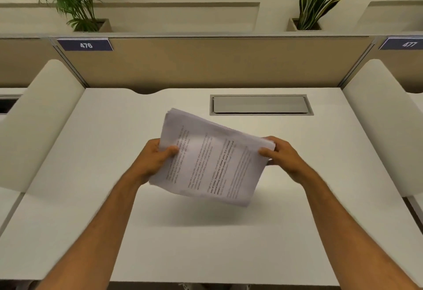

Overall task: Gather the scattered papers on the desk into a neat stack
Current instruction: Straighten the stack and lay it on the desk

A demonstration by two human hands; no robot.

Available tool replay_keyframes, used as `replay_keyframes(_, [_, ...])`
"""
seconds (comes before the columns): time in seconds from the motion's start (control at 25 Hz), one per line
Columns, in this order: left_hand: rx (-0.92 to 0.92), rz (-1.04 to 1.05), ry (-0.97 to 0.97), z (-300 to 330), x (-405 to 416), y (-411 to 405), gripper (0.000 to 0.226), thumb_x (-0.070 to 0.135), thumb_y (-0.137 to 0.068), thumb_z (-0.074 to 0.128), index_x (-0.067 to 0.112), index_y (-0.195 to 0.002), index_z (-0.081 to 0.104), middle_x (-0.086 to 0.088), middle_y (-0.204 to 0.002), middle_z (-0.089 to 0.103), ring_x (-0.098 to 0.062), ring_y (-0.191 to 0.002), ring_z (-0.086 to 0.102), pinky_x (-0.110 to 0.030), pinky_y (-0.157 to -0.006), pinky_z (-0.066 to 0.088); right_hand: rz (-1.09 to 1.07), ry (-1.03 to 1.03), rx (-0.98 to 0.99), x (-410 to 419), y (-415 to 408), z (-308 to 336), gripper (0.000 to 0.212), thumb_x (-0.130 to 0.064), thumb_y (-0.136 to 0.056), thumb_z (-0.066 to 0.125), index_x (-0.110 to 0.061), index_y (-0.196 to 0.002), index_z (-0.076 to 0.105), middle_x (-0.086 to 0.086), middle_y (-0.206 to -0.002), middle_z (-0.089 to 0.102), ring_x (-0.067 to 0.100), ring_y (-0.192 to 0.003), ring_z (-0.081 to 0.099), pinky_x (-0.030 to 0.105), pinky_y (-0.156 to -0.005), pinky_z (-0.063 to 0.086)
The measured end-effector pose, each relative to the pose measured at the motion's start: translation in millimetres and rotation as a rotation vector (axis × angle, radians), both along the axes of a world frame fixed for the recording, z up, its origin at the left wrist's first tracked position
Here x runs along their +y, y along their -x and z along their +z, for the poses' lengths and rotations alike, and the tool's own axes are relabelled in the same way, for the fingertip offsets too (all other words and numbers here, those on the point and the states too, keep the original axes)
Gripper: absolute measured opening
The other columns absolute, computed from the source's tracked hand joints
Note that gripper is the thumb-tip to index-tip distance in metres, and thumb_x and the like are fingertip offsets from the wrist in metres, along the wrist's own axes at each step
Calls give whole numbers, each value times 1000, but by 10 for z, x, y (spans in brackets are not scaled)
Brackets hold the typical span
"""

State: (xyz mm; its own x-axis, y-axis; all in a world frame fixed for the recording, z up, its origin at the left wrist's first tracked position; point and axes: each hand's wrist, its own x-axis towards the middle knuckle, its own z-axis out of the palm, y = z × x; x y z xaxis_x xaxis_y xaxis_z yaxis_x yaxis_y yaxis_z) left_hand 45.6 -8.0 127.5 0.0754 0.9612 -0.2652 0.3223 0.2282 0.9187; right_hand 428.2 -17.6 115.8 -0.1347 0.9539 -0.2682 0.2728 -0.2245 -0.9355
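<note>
Stack of papers held tilted above the white surface, its shadow below; left hand grips the left edge, right hand the right corner. Printed text too blurred to read; fingers behind the sheets hidden

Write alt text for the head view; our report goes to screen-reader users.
Two bare hands, left and right, hold a tilted stack of printed papers above a white desk. Behind are a closed cable hatch, a beige partition and two plants.
</note>
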Motion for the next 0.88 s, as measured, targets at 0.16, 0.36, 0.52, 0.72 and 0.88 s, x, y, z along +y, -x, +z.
replay_keyframes(0.16, [-113, 85, 8, -195, -97, -14, 10, 29, -95, 70, 30, -103, 77, 1, -98, 83, -25, -86, 79, -40, -71, 65, -20, 138, 351, -238, 165, -242, 37, -22, -92, 70, -16, -128, 64, 11, -122, 73, 34, -109, 71, 51, -87, 59])
replay_keyframes(0.36, [-115, 277, -157, -330, -133, -179, 18, 21, -92, 73, 39, -96, 75, 21, -87, 80, -3, -81, 77, -20, -65, 61, -270, -125, 134, -228, 443, -214, 20, -19, -96, 67, -37, -101, 73, -15, -97, 78, 15, -94, 73, 24, -71, 61])
replay_keyframes(0.52, [-116, 410, -207, -609, -149, -356, 33, 18, -80, 79, 50, -87, 78, 24, -81, 79, 4, -79, 74, -13, -66, 56, -367, -168, 76, -311, 481, -496, 25, -20, -90, 72, -43, -97, 72, -15, -92, 78, 5, -89, 73, 20, -74, 59])
replay_keyframes(0.72, [-6, 341, -39, -1250, -350, -485, 31, 1, -94, 68, 9, -124, 71, -11, -111, 76, -31, -108, 72, -39, -90, 58, -344, 30, 5, -550, 555, -1139, 30, -7, -98, 62, -20, -126, 63, 6, -114, 71, 25, -110, 67, 40, -92, 57])
replay_keyframes(0.88, [-16, 333, -104, -1290, -267, -441, 32, 9, -97, 67, 23, -126, 67, 6, -108, 75, -4, -99, 72, -16, -78, 57, -402, -23, 6, -474, 488, -1208, 31, -12, -98, 62, -29, -124, 64, -5, -108, 72, 8, -101, 68, 24, -83, 59])
